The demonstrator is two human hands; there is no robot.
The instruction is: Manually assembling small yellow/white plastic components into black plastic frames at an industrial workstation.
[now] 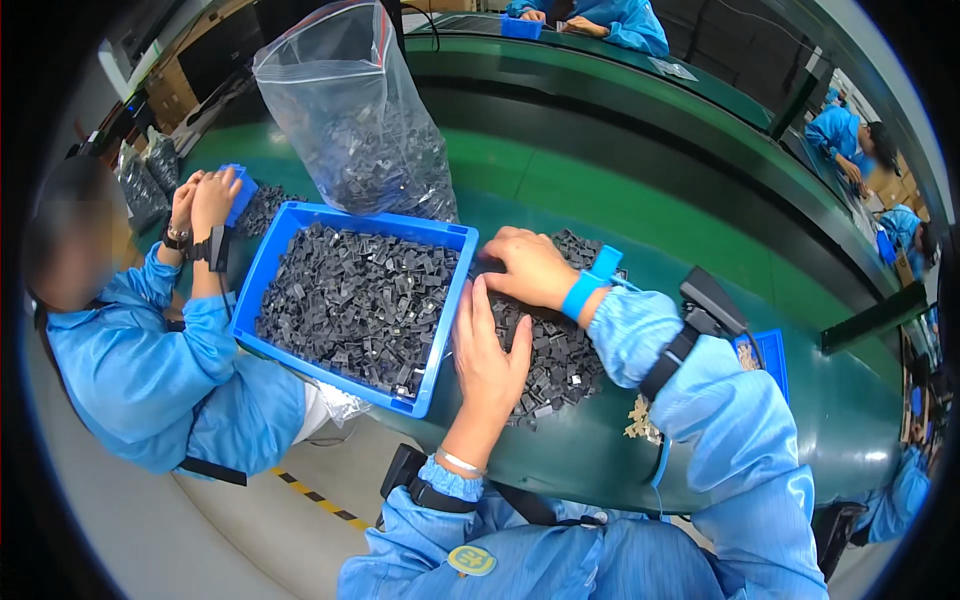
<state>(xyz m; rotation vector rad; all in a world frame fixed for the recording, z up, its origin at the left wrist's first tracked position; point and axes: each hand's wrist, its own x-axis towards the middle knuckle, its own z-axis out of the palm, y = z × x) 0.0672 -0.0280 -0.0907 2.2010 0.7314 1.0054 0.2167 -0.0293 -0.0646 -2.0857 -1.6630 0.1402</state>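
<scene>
My left hand (490, 350) is open, its fingers stretched out together and its thumb apart. It lies along the right wall of a blue plastic bin (340, 375) filled with small black plastic parts (350, 300). Just beyond it my right hand (532, 268), with a blue wrist strap (592, 283), curls down beside the bin's far right corner. Its fingers are bent and their tips hidden, so what they hold, if anything, does not show. A loose heap of similar black parts (560, 360) spreads on the green table (640, 470) under and beside both hands.
Behind the bin stands a clear zip bag (375, 140) of black parts. Right of my right forearm sit a blue tray (772, 360) and some small beige pieces (640, 418). At the left, a person in blue (150, 350) works at a smaller blue box (240, 195).
</scene>
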